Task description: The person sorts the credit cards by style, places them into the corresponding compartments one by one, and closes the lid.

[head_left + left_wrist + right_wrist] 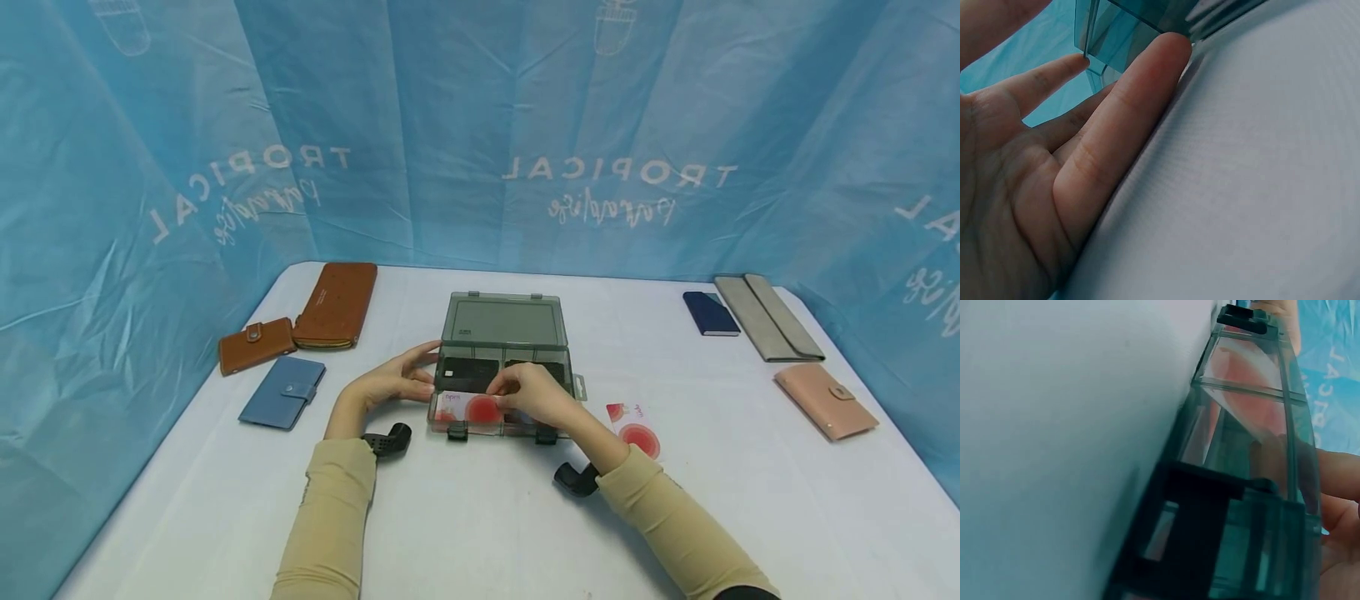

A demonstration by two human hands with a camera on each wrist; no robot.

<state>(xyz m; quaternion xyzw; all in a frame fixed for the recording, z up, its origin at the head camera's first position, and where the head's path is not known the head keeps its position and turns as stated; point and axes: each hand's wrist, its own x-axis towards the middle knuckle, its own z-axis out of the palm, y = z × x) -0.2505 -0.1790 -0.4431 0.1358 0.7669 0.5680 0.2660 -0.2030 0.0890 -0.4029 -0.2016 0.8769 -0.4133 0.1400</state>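
Note:
A translucent grey-green plastic box (504,315) stands with its lid raised at the back. Dark cards (468,375) lie in its rear compartments. In the front left compartment is a white card with red circles (457,407), tilted in the right wrist view. My right hand (534,392) reaches into the box and pinches this card by its right end. My left hand (392,382) rests against the box's left side, its fingers (1129,100) mostly straight and touching the wall. Part of the front right compartment is hidden under the right hand.
Another red-and-white card (634,430) lies right of the box, by the right forearm. On the left are a brown wallet (257,343), a larger brown wallet (339,305) and a blue one (282,392). Navy (710,313), grey (769,317) and pink (825,400) cases lie right.

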